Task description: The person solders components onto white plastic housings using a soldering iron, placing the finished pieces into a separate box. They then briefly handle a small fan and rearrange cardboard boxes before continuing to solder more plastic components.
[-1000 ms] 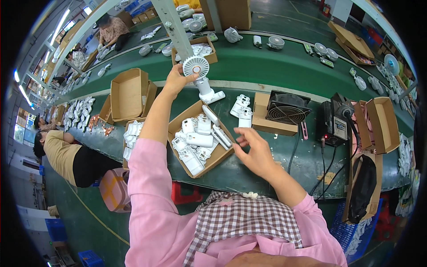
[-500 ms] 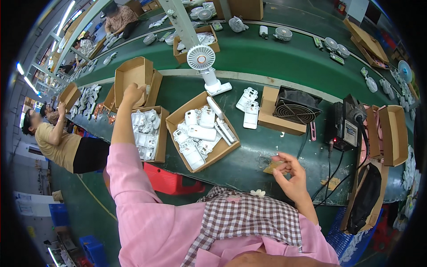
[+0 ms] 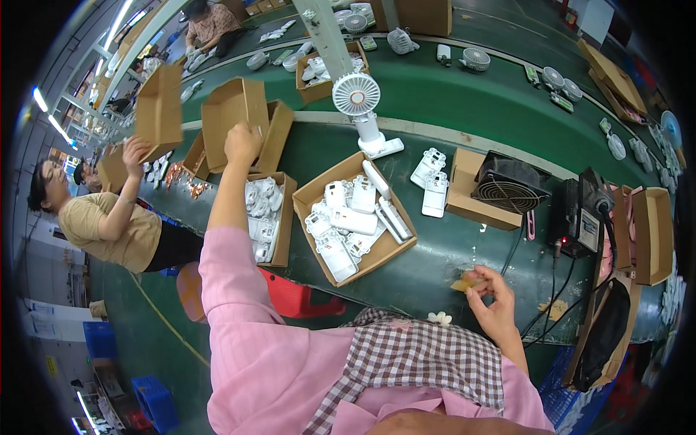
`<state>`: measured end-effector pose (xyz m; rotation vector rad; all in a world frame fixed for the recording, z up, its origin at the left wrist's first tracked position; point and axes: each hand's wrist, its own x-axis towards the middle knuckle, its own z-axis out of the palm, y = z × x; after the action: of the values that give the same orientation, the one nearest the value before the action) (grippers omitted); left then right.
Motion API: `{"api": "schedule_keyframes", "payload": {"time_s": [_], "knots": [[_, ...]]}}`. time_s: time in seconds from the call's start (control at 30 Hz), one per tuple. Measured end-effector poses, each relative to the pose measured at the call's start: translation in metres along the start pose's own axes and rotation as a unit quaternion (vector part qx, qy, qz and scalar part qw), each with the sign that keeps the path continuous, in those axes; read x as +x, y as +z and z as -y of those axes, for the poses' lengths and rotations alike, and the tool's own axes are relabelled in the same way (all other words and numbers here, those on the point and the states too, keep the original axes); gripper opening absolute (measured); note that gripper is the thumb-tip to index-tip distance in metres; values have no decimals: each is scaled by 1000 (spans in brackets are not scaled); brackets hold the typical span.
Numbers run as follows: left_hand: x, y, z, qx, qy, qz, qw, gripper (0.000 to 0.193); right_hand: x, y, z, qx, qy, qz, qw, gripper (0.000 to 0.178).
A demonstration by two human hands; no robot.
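2 hands apart: left (image 3: 243, 145) at box (image 3: 230, 101), right (image 3: 494, 299) near bench (image 3: 428, 275) edge.

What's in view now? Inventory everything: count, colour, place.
Bench: 1, green, centre
Standing fan: 1, white, bench's far side
Parts box: 1, brown, mid-bench
Casings: many, white, in parts box; 2 right of it
Left box: 1, brown, left of parts box
Open boxes: at least 2, brown, behind left box
Black fan: 1, black, bench's right half
Device: 1, black, right of black fan
Stool: 1, red, below bench edge
Belt: 1, green, beyond bench
Belt fans: several, whitish, along belt
Co-workers: several, varied clothing, left side
Apron: 1, brown-white, lower centre
Sleeves: 2, pink, lower edge
Left hand: 1, bare, by an open box
Right hand: 1, bare, above bench's near edge
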<state>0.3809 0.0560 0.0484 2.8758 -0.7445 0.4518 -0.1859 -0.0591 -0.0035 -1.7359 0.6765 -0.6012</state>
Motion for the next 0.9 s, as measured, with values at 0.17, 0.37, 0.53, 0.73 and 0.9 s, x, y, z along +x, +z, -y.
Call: {"api": "schedule_keyframes", "payload": {"time_s": [0.17, 0.37, 0.53, 0.73, 0.9], "knots": [[-37, -61, -13, -138, 79, -64, 985, 22, 1, 12, -1, -25, -34, 9, 999, 41], [-89, -94, -14, -74, 183, -85, 977, 19, -6, 25, 13, -33, -52, 32, 998, 40], [-168, -146, -34, -145, 284, -98, 943, 12, -19, 22, 18, -40, -72, 16, 996, 38], [-264, -203, -53, -210, 472, -32, 856, 13, -30, 14, 26, -18, -84, -30, 996, 32], [-296, -203, -82, -198, 621, -42, 757, 21, -33, -9, 28, 232, -88, -127, 960, 40]]}}
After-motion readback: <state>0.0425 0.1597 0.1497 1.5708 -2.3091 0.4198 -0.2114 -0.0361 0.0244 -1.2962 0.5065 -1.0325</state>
